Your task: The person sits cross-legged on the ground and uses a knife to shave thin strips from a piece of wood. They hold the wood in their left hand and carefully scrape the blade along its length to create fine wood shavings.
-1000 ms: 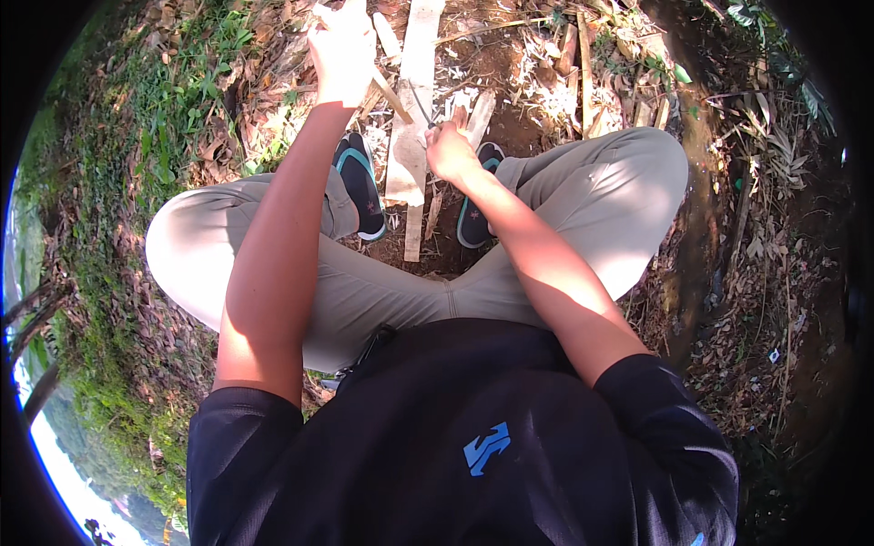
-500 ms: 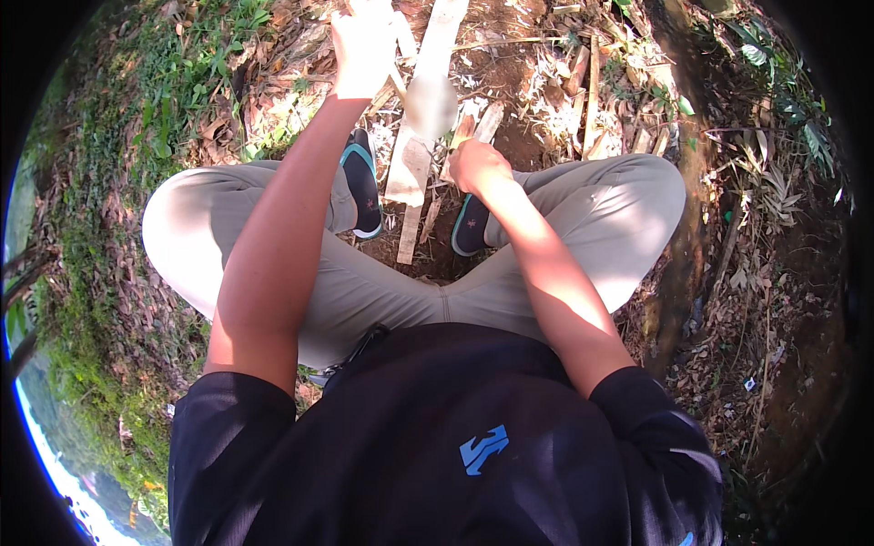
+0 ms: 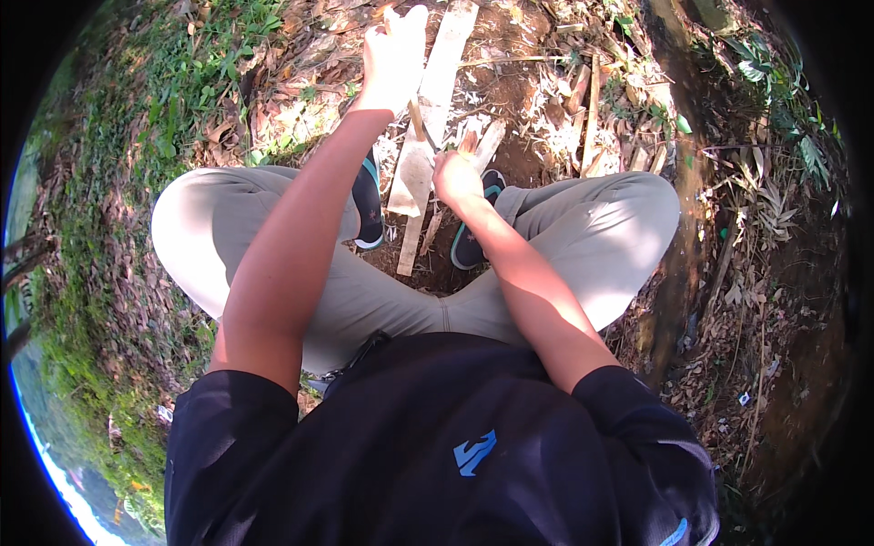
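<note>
Clearly, from where I watch, the work centres on the pale wooden slat (image 3: 435, 109), a long flat split strip that runs from between the shoes up and away past the left hand (image 3: 393, 56), and I place everything else against it. The left hand is raised at the slat's far end, fingers curled shut around what looks like a thin handle or stick (image 3: 418, 123) that slants down across the slat; whether the hand also touches the slat itself I cannot tell. The right hand (image 3: 455, 177) sits just beside the slat's near half, closed into a fist, apparently around a short piece of wood (image 3: 469, 143), though its contents are mostly hidden. I judge the slat light, stiff and dry, likely splintery along its raw edges (so a hold on the flat faces, midway along, seems kinder than the ends), and prone to splitting with the grain. On either side of the slat's near end stand the two dark shoes (image 3: 369, 205), with the knees in grey trousers (image 3: 583, 237) spread wide. Beyond and right of the slat lies bare brown soil (image 3: 510, 82) strewn with wood offcuts (image 3: 592, 114) and dry leaves; left of it, grass (image 3: 173, 100) on uneven, sloping ground.
</note>
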`<state>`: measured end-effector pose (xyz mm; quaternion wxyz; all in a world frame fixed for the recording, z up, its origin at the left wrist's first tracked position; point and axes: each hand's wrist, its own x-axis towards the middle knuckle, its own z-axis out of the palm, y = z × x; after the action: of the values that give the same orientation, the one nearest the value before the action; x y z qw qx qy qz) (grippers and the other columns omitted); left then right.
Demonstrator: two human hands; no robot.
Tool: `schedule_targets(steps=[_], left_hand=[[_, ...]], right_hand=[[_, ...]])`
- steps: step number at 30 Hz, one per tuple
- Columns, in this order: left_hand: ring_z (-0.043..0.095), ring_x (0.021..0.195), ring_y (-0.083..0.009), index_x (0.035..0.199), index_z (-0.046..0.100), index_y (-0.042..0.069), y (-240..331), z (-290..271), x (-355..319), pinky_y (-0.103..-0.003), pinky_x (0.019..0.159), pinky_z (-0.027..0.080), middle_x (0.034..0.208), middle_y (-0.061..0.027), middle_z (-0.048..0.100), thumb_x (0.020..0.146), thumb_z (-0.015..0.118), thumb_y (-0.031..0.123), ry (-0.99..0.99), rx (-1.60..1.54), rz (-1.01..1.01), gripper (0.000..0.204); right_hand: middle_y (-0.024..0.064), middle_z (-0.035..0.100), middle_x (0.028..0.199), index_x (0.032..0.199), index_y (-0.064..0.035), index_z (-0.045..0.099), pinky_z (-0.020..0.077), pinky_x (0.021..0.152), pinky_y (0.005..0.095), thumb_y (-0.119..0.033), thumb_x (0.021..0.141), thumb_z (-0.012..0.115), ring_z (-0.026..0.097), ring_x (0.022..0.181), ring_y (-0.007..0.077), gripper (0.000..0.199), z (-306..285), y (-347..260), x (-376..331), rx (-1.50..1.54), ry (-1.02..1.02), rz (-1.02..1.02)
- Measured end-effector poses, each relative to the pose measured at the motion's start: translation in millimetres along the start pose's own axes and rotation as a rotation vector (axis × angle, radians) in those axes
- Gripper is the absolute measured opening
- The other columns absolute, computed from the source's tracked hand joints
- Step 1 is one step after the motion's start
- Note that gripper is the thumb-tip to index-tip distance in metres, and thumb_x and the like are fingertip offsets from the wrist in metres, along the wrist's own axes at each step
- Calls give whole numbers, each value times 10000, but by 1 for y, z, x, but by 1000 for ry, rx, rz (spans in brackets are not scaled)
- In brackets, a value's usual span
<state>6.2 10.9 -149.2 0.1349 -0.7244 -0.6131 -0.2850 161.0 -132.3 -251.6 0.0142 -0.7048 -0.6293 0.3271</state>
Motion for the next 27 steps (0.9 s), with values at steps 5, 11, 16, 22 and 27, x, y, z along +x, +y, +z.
schedule_targets(steps=[5, 11, 16, 22, 27], left_hand=[[576, 681, -334, 878, 586, 89, -3, -22, -4, -468, 664, 446, 714, -141, 583, 885, 544, 160, -29, -154, -39, 83], [579, 772, -370, 968, 567, 73, 8, -20, -3, -482, 689, 460, 881, -188, 603, 901, 525, 168, -135, -256, -170, 124], [570, 922, -387, 1021, 571, 48, 11, -34, -2, -511, 814, 442, 932, -211, 609, 893, 502, 174, -152, -225, -35, 192], [592, 881, -394, 1039, 577, 44, 16, -21, 3, -509, 772, 471, 932, -229, 608, 909, 484, 164, -176, 61, -126, 200], [610, 878, -406, 1022, 582, 45, 16, -26, 1, -520, 771, 488, 910, -251, 607, 915, 491, 174, -106, -149, -133, 191]], right_hand=[[314, 623, 1073, 1184, 30, 532, 502, 819, 523, -252, 1041, 465, 623, 965, 489, 323, -38, -42, -16, 324, 457, -130], [299, 627, 1069, 1282, 64, 504, 461, 949, 520, -193, 1016, 479, 611, 1027, 471, 371, -6, -7, -2, -335, 60, -182], [337, 634, 911, 1201, 108, 465, 513, 825, 535, -154, 1008, 493, 641, 921, 505, 326, -16, -17, -4, 169, 285, -74], [315, 620, 1030, 1224, 74, 491, 486, 889, 516, -195, 1028, 448, 623, 990, 461, 336, -9, -8, -1, 239, 445, -119], [295, 616, 1050, 1170, 70, 534, 456, 963, 514, -191, 1022, 442, 612, 1029, 450, 314, 32, 20, -2, -96, 83, -72]])
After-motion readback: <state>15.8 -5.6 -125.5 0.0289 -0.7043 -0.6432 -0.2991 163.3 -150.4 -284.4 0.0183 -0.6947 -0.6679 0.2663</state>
